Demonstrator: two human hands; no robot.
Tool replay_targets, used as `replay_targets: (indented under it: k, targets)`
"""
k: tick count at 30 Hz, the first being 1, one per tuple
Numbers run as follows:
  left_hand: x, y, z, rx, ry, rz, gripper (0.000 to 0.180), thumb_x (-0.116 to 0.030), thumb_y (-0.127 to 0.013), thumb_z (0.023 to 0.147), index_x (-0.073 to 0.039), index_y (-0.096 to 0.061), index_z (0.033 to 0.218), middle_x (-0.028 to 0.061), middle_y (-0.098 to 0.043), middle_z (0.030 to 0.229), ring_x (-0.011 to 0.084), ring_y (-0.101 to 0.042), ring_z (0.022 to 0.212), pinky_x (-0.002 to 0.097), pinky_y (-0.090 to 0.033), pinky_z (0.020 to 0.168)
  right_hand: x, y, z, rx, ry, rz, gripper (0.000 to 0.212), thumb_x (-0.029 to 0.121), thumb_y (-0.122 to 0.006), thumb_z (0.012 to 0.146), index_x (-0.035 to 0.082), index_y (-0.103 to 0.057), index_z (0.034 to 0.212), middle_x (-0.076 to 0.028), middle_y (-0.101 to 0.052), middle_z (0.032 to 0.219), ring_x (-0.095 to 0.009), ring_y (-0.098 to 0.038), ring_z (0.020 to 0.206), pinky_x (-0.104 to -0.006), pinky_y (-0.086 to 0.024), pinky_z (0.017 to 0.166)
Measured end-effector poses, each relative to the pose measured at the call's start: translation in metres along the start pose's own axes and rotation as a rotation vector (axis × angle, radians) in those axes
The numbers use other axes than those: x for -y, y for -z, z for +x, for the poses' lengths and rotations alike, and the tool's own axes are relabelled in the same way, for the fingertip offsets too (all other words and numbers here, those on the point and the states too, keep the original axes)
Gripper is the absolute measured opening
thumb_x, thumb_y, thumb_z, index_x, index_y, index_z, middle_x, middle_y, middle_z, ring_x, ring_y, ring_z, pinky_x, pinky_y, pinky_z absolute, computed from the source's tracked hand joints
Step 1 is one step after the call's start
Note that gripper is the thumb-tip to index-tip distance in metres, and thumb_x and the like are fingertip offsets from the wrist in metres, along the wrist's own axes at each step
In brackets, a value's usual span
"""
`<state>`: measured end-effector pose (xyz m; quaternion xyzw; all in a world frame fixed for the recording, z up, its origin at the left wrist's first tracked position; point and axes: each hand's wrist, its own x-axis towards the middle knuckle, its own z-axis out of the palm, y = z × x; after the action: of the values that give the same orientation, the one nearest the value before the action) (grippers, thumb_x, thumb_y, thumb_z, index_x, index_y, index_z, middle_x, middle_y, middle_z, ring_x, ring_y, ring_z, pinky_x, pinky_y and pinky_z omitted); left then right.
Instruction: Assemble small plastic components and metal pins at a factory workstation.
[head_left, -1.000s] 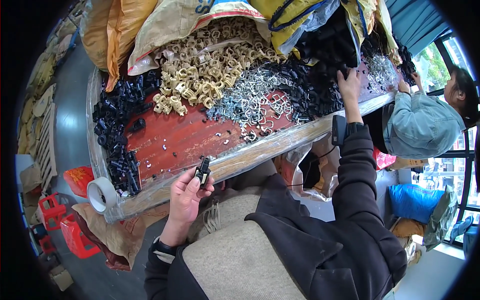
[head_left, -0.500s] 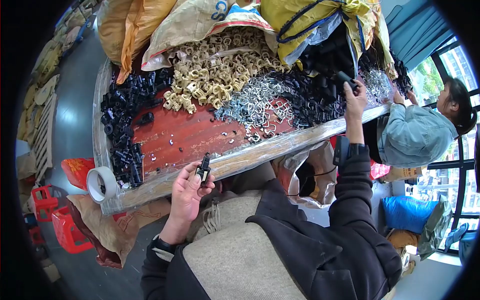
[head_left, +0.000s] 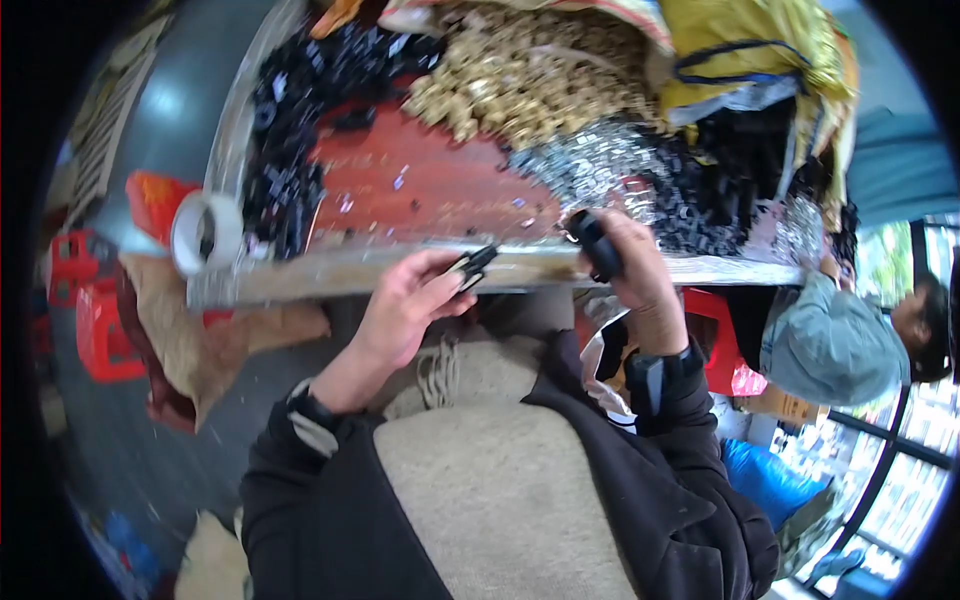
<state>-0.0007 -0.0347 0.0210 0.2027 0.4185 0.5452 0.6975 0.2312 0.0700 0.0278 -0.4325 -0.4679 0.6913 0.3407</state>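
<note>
My left hand [head_left: 405,305] pinches a small black plastic part [head_left: 474,268] with a pale spot, just over the table's near edge. To its right, my right hand [head_left: 642,272] is closed around a black cylindrical sleeve [head_left: 597,246], its end tipped toward the table. The two pieces are apart. Behind the hands lie loose heaps: beige plastic clips [head_left: 540,75], shiny metal clips [head_left: 615,170], and small black pieces [head_left: 690,205]. Motion blurs the picture, so fine details of both held pieces cannot be made out.
The red tabletop [head_left: 420,180] has a plastic-wrapped wooden rim [head_left: 380,272]. More black fittings [head_left: 285,170] pile at its left, near a white tape roll [head_left: 206,232]. A yellow sack [head_left: 750,60] stands far right. Another person [head_left: 835,325] works at the right end. Red stools [head_left: 105,330] stand left.
My right hand has come left and nearer from the far-right black heap, bringing the black sleeve. My left hand has shifted right, still holding its part. The whole view has tilted.
</note>
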Motion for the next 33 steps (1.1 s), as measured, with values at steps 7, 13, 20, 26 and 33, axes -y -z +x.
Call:
replay_targets:
  k: [7,13,20,26,33]
  targets:
    - [-0.005,0.010,-0.001,0.144,0.105,0.228,0.025,-0.012,-0.053,0.079,0.001,-0.051,0.100,0.0024,-0.055,0.077,0.0064,-0.051,0.064,0.0186,-0.043,0.059,-0.004,-0.063,0.005,0.418,-0.073,-0.378,0.046,0.040,-0.034,0.086,0.000,-0.056,0.090,-0.004,-0.056,0.075,-0.007,-0.049,0.052,-0.0178,-0.038,0.045]
    - [-0.002,0.013,0.002,0.116,0.052,0.232,0.023,-0.013,-0.054,0.079,0.001,-0.053,0.098,0.0007,-0.054,0.072,0.0051,-0.049,0.060,0.0179,-0.043,0.057,-0.012,-0.076,0.002,0.346,-0.033,-0.307,0.047,0.041,-0.034,0.086,0.000,-0.055,0.092,-0.005,-0.056,0.076,-0.007,-0.050,0.055,-0.0160,-0.037,0.044]
    - [-0.001,0.017,0.003,0.110,0.089,0.222,0.025,-0.013,-0.055,0.078,0.001,-0.053,0.099,0.0017,-0.056,0.074,0.0054,-0.051,0.062,0.0180,-0.044,0.058,-0.024,-0.083,0.000,0.262,-0.099,-0.182,0.050,0.043,-0.032,0.086,0.000,-0.055,0.092,-0.007,-0.055,0.080,-0.008,-0.051,0.063,-0.0175,-0.039,0.051]
    - [0.000,0.010,0.002,0.083,0.154,0.145,0.026,-0.013,-0.057,0.077,0.000,-0.053,0.099,0.0020,-0.057,0.079,0.0061,-0.054,0.066,0.0181,-0.045,0.060,-0.032,-0.074,-0.002,0.292,0.114,-0.284,0.056,0.048,-0.031,0.082,-0.001,-0.050,0.100,-0.009,-0.053,0.091,-0.014,-0.049,0.085,-0.0277,-0.036,0.075]
    - [-0.004,0.007,-0.001,0.114,0.196,0.061,0.030,-0.013,-0.061,0.074,-0.003,-0.051,0.101,0.0008,-0.056,0.082,0.0068,-0.054,0.069,0.0192,-0.046,0.061,-0.024,-0.080,-0.007,0.636,0.481,-0.433,0.076,0.060,-0.036,0.071,-0.003,-0.041,0.114,-0.016,-0.045,0.111,-0.028,-0.041,0.104,-0.0374,-0.028,0.090]
